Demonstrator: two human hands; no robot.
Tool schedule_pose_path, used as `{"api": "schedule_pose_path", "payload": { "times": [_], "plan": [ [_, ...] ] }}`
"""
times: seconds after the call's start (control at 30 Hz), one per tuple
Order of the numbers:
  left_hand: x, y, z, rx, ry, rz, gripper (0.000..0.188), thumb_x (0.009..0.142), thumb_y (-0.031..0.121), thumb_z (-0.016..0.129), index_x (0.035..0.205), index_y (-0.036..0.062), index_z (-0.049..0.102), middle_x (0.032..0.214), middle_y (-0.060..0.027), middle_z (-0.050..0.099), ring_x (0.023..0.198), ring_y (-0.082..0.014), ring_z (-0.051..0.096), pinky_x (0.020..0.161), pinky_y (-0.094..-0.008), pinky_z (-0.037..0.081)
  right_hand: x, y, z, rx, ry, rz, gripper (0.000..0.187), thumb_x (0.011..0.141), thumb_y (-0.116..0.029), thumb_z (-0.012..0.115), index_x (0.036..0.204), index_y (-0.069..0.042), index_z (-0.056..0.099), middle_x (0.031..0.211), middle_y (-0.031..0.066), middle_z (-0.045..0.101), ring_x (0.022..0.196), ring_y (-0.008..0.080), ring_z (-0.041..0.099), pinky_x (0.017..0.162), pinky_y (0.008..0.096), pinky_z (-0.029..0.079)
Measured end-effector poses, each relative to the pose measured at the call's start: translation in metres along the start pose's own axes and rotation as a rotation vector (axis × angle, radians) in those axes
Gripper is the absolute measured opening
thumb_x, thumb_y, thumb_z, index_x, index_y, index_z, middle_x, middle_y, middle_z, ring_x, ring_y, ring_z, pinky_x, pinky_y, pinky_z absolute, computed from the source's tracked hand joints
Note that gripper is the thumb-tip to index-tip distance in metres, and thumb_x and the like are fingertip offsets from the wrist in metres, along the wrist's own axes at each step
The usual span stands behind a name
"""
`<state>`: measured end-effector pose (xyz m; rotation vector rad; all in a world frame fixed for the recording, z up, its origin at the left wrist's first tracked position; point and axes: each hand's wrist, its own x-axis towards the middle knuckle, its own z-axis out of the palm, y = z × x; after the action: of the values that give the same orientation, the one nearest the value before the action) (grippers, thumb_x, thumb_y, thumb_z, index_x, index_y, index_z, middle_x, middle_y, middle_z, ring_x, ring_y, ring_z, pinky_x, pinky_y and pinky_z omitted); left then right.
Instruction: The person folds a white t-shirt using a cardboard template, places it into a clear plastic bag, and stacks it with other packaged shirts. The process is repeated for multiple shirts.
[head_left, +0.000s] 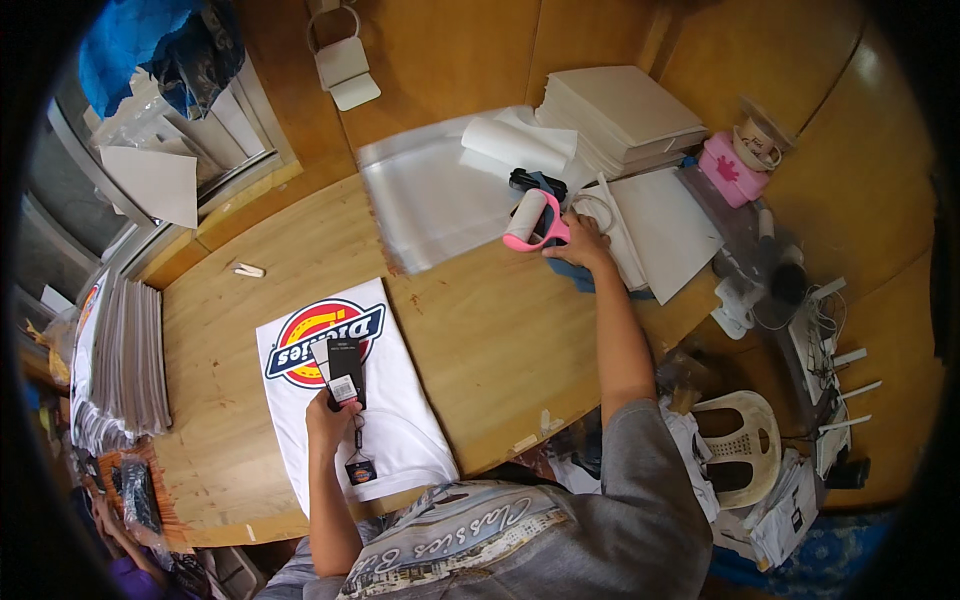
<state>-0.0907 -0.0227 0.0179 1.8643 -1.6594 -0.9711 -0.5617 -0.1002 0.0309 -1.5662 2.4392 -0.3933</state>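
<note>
A folded white T-shirt (405, 435) lies on the wooden table (470, 355) in front of me, its printed round logo on the far half. My left hand (327, 418) is over the shirt, its fingers closed on black and white hang tags (345, 362). A cord runs from these tags to a small dark label (360, 471) near the collar. Farther off to the right, my right hand (586, 243) grips the pink handle of a lint roller (530, 213). The roller is beside dark blue cloth and a black object whose kind I cannot make out.
Clear plastic sheets (410, 200) and a white roll (515, 145) lie at the back. A cardboard stack (625, 110) and pink box (733, 170) stand back right. Folded shirts (135, 350) are piled left. A plastic chair (740, 440) is right; another person's arm (130, 540) shows lower left.
</note>
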Motion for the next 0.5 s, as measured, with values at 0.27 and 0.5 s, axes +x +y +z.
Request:
{"api": "schedule_pose_path", "payload": {
  "times": [0.27, 0.5],
  "plan": [
    [0.002, 0.001, -0.001, 0.006, -0.015, -0.092, 0.028, 0.059, 0.008, 0.070, 0.083, -0.0020, 0.060, 0.073, -0.0126, 0.062, 0.063, -0.0204, 0.059, 0.059, -0.0290, 0.045, -0.014, -0.019, 0.012, 0.018, 0.044, -0.122, 0.069, 0.052, -0.030, 0.072, 0.111, -0.010, 0.043, 0.107, 0.0177, 0.048, 0.105, 0.0356, 0.040, 0.085, 0.0495, 0.034],
    [0.005, -0.017, 0.004, -0.055, 0.012, -0.082, 0.031, 0.057, 0.009, 0.071, 0.084, -0.0014, 0.060, 0.075, -0.0139, 0.062, 0.066, -0.0210, 0.060, 0.061, -0.0286, 0.046, -0.021, -0.069, -0.001, 0.287, 0.106, -0.451, 0.062, 0.050, -0.025, 0.072, 0.104, -0.005, 0.048, 0.100, 0.0173, 0.050, 0.094, 0.0351, 0.048, 0.082, 0.0398, 0.040]
  ]
}}
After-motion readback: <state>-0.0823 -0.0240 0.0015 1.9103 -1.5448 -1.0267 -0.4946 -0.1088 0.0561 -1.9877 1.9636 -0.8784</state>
